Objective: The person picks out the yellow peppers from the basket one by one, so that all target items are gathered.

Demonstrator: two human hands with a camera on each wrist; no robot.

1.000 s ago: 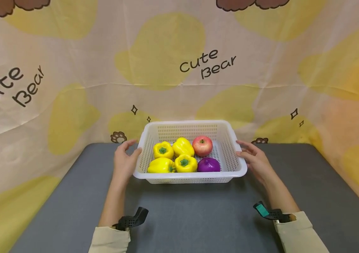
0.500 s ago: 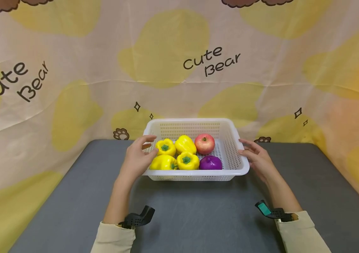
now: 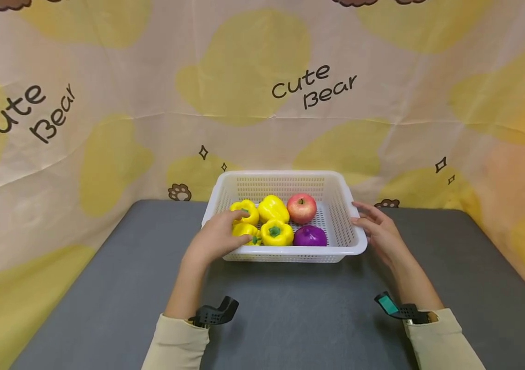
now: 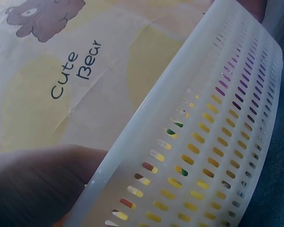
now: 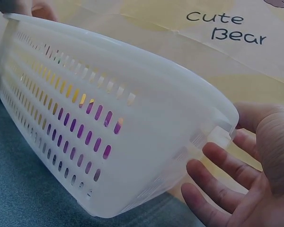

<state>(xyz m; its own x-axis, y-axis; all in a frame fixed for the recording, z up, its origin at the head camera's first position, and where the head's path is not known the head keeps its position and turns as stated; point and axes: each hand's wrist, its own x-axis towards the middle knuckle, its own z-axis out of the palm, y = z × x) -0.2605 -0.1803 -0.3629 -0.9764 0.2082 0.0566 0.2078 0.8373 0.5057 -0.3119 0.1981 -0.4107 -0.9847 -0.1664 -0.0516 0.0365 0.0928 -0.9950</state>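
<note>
A white plastic basket (image 3: 345, 250) stands on the table. It holds several yellow bell peppers (image 3: 277, 233), a red apple (image 3: 301, 208) and a purple onion (image 3: 310, 236). Over the basket's left end, my left hand (image 3: 218, 235) reaches in with fingers and thumb apart around the front-left bell pepper (image 3: 243, 230), partly covering it and the one behind. Contact with either pepper cannot be told. At the basket's right end, my right hand (image 3: 380, 231) holds the rim (image 5: 217, 101), thumb on top and fingertips (image 5: 213, 151) below; the lower fingers are spread loosely.
The grey table (image 3: 299, 313) extends in front of the basket and to both sides. Close behind it hangs a patterned cloth (image 3: 243, 92) with bear lettering. Both wrists carry black mounts (image 3: 216, 312).
My left hand has left the basket's outer left side, crossed the rim and moved right, over the left bell peppers. My right hand stays at the right rim. The view has shifted slightly.
</note>
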